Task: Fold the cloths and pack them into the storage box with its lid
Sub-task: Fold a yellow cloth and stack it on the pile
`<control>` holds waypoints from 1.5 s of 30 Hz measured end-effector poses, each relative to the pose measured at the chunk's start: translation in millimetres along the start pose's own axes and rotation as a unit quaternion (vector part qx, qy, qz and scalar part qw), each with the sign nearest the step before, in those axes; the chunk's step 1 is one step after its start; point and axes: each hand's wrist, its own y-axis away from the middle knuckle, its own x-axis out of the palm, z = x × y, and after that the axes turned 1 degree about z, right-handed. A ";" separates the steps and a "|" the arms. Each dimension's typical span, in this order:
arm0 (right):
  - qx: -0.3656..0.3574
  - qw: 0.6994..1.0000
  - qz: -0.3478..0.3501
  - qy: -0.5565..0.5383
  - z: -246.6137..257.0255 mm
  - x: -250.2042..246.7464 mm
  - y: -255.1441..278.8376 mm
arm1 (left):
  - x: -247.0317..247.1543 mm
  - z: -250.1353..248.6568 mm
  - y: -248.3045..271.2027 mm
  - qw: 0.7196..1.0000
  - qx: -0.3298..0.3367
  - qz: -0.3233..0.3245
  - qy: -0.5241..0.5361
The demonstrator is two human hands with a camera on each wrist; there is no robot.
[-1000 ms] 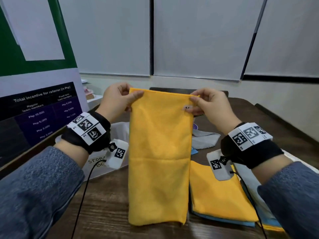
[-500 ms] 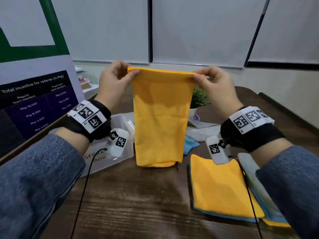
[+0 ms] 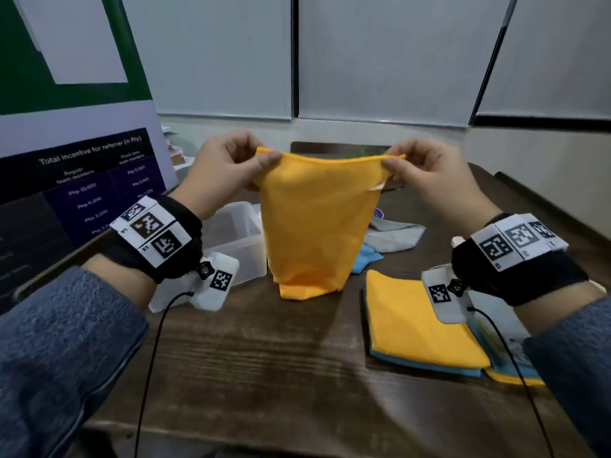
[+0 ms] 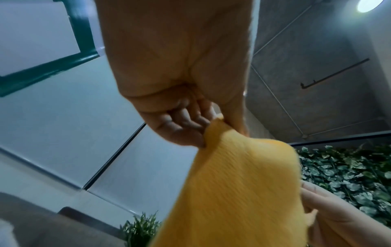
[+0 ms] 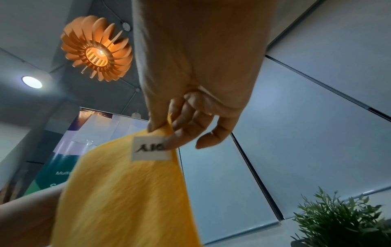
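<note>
I hold a yellow cloth [image 3: 317, 226] up over the table by its two top corners. My left hand [image 3: 261, 160] pinches the left corner between thumb and fingers, also seen in the left wrist view on the yellow cloth [image 4: 239, 183]. My right hand [image 3: 391, 166] pinches the right corner, next to a white label [image 5: 151, 148]. The top edge sags between the hands and the lower end touches the table. A clear storage box [image 3: 241, 239] stands behind my left wrist. A folded yellow cloth [image 3: 413, 322] tops a stack at the right, over blue cloth.
A grey cloth [image 3: 393, 236] and a blue cloth [image 3: 367, 259] lie loose behind the held one. A printed banner [image 3: 82, 180] leans along the table's left side. A small green plant [image 5: 338, 225] stands at the back. Cables hang from both wrist cameras.
The held cloth has risen, then dropped back so its lower end bunches on the table. My hands have come a little lower and the top edge now sags.
</note>
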 end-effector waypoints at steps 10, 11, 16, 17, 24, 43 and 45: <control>0.204 0.887 0.406 0.078 6.6 22.8 64.9 | -10.7 19.9 76.4 0.892 -0.216 0.396 -0.026; 0.225 0.871 0.429 0.074 -1.2 25.4 68.6 | -10.7 26.0 80.2 0.870 -0.240 0.430 -0.022; 0.315 0.803 0.499 0.080 -43.5 44.2 82.6 | 2.5 71.1 95.3 0.824 -0.316 0.468 -0.034; 0.322 0.804 0.491 0.093 -51.4 48.1 84.2 | 5.3 84.1 96.9 0.830 -0.322 0.455 -0.032; 0.361 0.827 0.381 0.201 -108.6 62.6 68.2 | 35.9 162.1 87.9 0.912 -0.293 0.251 -0.137; 0.429 0.717 0.455 0.309 -174.2 111.4 36.5 | 58.7 214.7 52.2 0.799 -0.392 0.338 -0.305; 0.405 0.718 0.465 0.324 -169.5 113.4 38.4 | 58.4 210.8 57.1 0.785 -0.404 0.363 -0.299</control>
